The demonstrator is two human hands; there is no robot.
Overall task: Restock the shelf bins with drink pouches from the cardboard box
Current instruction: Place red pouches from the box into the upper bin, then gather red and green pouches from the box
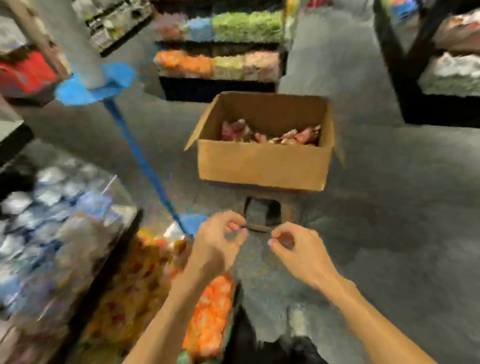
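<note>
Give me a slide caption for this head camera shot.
Left hand and right hand, loosely curled and empty, hover before the open cardboard box of reddish drink pouches, shelf bins at left.

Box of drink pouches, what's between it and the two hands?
In the head view, only a blurry brown stand under the box lies before the left hand and right hand.

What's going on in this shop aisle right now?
A person is restocking in a shop aisle. Both the left hand and right hand hang loosely curled and appear empty, short of the open cardboard box, which holds reddish drink pouches. Filled shelf bins stand on the left.
</note>
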